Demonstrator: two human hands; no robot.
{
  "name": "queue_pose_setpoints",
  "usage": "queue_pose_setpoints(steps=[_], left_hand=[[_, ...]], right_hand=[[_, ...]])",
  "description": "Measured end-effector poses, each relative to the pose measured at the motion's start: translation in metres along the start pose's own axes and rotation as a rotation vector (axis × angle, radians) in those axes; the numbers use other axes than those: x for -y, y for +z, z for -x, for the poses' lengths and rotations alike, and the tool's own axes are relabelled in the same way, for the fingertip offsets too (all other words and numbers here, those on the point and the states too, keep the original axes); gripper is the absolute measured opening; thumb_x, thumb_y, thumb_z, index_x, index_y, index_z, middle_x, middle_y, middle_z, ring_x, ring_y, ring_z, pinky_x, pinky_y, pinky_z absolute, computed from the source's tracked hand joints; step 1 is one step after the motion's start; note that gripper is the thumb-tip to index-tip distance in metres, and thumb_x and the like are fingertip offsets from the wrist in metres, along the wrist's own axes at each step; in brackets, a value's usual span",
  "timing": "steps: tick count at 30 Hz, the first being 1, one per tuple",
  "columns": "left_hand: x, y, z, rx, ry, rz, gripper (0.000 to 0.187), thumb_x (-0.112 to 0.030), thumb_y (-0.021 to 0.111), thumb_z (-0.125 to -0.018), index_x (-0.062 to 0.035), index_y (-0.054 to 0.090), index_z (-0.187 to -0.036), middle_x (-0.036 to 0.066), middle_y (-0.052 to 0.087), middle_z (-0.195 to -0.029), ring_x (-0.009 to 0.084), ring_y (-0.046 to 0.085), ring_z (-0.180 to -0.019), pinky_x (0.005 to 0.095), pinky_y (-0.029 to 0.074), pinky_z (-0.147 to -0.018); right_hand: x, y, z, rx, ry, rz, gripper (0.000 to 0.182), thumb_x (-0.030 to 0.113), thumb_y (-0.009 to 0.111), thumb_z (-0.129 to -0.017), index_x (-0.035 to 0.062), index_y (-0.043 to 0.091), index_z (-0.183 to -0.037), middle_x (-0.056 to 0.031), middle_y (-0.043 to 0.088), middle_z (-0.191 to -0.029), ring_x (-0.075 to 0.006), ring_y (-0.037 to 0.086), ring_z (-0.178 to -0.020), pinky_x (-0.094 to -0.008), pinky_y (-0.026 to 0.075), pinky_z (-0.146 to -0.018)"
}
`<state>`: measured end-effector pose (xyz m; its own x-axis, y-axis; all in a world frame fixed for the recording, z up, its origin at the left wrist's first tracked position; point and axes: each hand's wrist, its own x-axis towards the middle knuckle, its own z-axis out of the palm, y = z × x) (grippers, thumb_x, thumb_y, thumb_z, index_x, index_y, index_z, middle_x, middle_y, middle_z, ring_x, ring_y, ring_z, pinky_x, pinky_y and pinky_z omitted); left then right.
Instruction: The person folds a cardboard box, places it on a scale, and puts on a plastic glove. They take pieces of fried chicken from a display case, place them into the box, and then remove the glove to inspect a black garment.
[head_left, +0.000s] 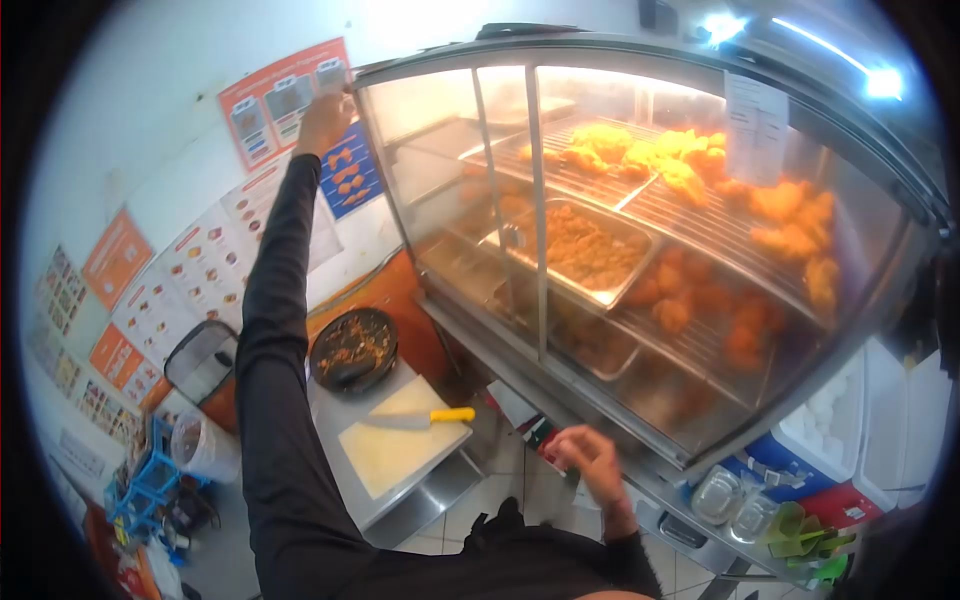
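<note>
My left hand [325, 122] is raised at the far end of my stretched arm, over the wall posters and right by the upper left corner of the glass food warmer [541, 300]. Its fingers are mostly hidden at that corner, so I cannot tell what they grip. Low in front of the warmer hangs my right hand [592, 462], its fingers loosely bent and apart, with nothing in them. Behind the glass, fried chicken pieces [600, 145] lie on wire racks, and a metal tray [655, 250] holds small fried pieces.
A knife [452, 414] with a yellow handle lies on a white cutting board [380, 460]. Behind it sits a dark pan [354, 348] with food remains. Clear plastic containers [717, 494] and green scoops [800, 530] rest at lower right. Posters [285, 105] cover the left wall.
</note>
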<state>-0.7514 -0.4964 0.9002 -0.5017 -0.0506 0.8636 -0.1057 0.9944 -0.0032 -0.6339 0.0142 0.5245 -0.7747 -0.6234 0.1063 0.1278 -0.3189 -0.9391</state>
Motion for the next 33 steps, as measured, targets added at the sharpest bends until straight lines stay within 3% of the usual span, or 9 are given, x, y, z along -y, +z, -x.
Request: queue_pose_setpoints(steps=[7, 9, 17, 24, 27, 30, 31, 32, 33], left_hand=[[0.051, 0.058, -0.092, -0.254, 0.247, -0.51, 0.032, -0.019, 0.063, -0.078, -0.016, 0.056, -0.108, 0.016, 0.059, -0.108, 0.0363, 0.054, -0.103, 0.0443, 0.047, -0.083], [0.082, 0.061, -0.128, 0.193, 0.236, -0.323, 0.026, -0.02, 0.065, -0.075, -0.0117, 0.059, -0.099, 0.018, 0.062, -0.093, 0.0352, 0.059, -0.091, 0.0443, 0.048, -0.077], [0.124, -0.028, -0.154, -0.41, 0.236, -0.302, 0.028, -0.027, 0.037, -0.094, -0.0155, 0.059, -0.107, 0.014, 0.063, -0.096, 0.0359, 0.058, -0.089, 0.043, 0.048, -0.074], [0.077, -0.09, -0.007, -1.273, 0.349, -0.445, 0.021, 0.0, 0.052, -0.084, -0.0057, 0.065, -0.1, 0.008, 0.066, -0.103, 0.0243, 0.061, -0.098, 0.0331, 0.047, -0.084], [0.042, -0.083, 0.095, -1.16, 0.446, -0.373, 0.017, -0.006, 0.056, -0.087, 0.003, 0.059, -0.101, 0.017, 0.061, -0.106, 0.0308, 0.058, -0.103, 0.0425, 0.046, -0.092], [-0.002, -0.058, 0.184, -1.028, 0.355, -0.423, 0.056, -0.037, 0.06, -0.086, 0.004, 0.042, -0.119, 0.022, 0.052, -0.117, 0.0356, 0.055, -0.106, 0.0426, 0.047, -0.092], [-0.023, -0.054, 0.173, -1.052, 0.753, -0.241, 0.058, -0.039, 0.061, -0.085, 0.0032, 0.038, -0.118, 0.023, 0.051, -0.116, 0.0346, 0.054, -0.108, 0.0417, 0.049, -0.09], [-0.06, -0.039, 0.214, -0.941, 0.299, -0.339, 0.052, -0.036, 0.057, -0.088, 0.0035, 0.039, -0.116, 0.023, 0.043, -0.124, 0.0338, 0.052, -0.11, 0.0422, 0.051, -0.087], [-0.077, -0.03, 0.232, -0.899, 0.285, -0.329, 0.052, -0.036, 0.057, -0.088, 0.0035, 0.039, -0.116, 0.023, 0.043, -0.124, 0.0338, 0.052, -0.11, 0.0422, 0.051, -0.087]], right_hand=[[-0.072, 0.002, -0.031, -0.152, 0.238, -0.196, 0.017, 0.013, 0.057, -0.09, 0.001, 0.057, -0.102, -0.0114, 0.064, -0.093, -0.0112, 0.058, -0.069, -0.0253, 0.048, -0.065], [-0.069, -0.003, -0.053, -0.179, 0.214, -0.161, 0.017, 0.013, 0.057, -0.09, 0.0012, 0.057, -0.102, -0.0119, 0.064, -0.094, -0.0112, 0.058, -0.069, -0.0248, 0.048, -0.065], [-0.03, -0.017, -0.128, -0.309, 0.091, -0.039, 0.017, 0.016, 0.057, -0.09, 0.0034, 0.058, -0.101, -0.0101, 0.064, -0.091, -0.0093, 0.056, -0.069, -0.023, 0.047, -0.065], [-0.009, 0.014, -0.171, -0.221, 0.073, -0.064, 0.017, 0.015, 0.057, -0.09, 0.0017, 0.057, -0.099, -0.0098, 0.063, -0.091, -0.0096, 0.055, -0.068, -0.0226, 0.045, -0.066], [-0.006, 0.033, -0.205, -0.023, -0.064, -0.013, 0.021, 0.02, 0.052, -0.092, 0.0019, 0.055, -0.103, -0.011, 0.062, -0.092, -0.0136, 0.057, -0.071, -0.0266, 0.047, -0.068], [0.003, 0.071, -0.245, 0.17, -0.073, -0.263, 0.039, 0.031, 0.043, -0.097, 0.0021, 0.048, -0.122, -0.0144, 0.059, -0.109, -0.017, 0.057, -0.092, -0.0301, 0.045, -0.081], [0.012, 0.091, -0.255, 0.251, 0.008, -0.446, 0.045, 0.035, 0.044, -0.096, 0.0014, 0.046, -0.125, -0.0129, 0.058, -0.113, -0.0193, 0.056, -0.097, -0.0321, 0.044, -0.085], [0.02, 0.105, -0.263, 0.317, 0.079, -0.634, 0.051, 0.039, 0.045, -0.095, 0.0007, 0.043, -0.129, -0.0113, 0.056, -0.116, -0.0216, 0.055, -0.102, -0.0341, 0.043, -0.089], [0.021, 0.104, -0.265, 0.513, 0.127, -0.796, 0.053, 0.042, 0.04, -0.096, 0.0004, 0.042, -0.13, -0.0103, 0.055, -0.12, -0.022, 0.053, -0.11, -0.034, 0.042, -0.093]])
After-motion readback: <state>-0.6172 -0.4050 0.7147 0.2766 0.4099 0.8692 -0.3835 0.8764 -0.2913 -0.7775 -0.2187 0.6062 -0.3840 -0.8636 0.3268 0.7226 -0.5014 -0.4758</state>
